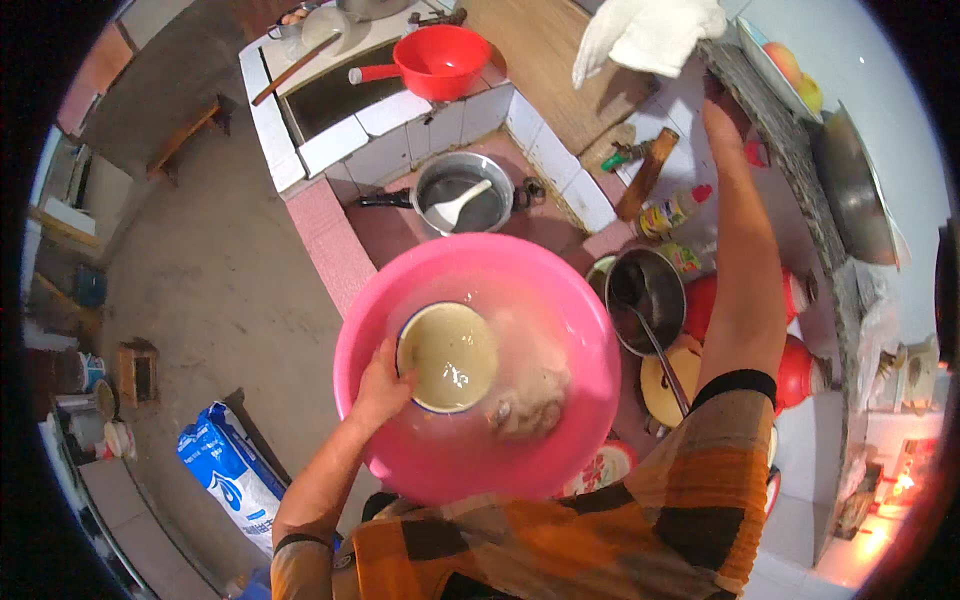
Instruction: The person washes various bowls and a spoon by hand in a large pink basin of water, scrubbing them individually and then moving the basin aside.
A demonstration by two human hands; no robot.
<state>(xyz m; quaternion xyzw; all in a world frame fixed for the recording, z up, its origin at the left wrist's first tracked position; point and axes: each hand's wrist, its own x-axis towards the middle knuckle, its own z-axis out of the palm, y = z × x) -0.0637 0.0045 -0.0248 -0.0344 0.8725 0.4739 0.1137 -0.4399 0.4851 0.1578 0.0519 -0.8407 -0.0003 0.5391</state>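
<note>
A large pink plastic basin (360,330) of cloudy water sits right before me. In it, my left hand (386,386) grips the left rim of a cream bowl with a dark blue edge (448,358), thumb inside. Light glints on liquid in the bowl. A wet beige cloth (536,405) lies partly under water, right of the bowl. Stretched far forward on the right, my right hand (718,112) is in shadow beside a grey stone shelf (787,150). Its fingers are hard to make out. A white cloth (652,37) is beyond it.
Behind the basin stands a pot with a white spoon (463,193). A red plastic dipper (442,61) rests on the tiled ledge. At the right are a steel pot with a ladle (645,300), a bottle (673,212) and red flasks (799,375). A blue-white sack (229,476) lies left.
</note>
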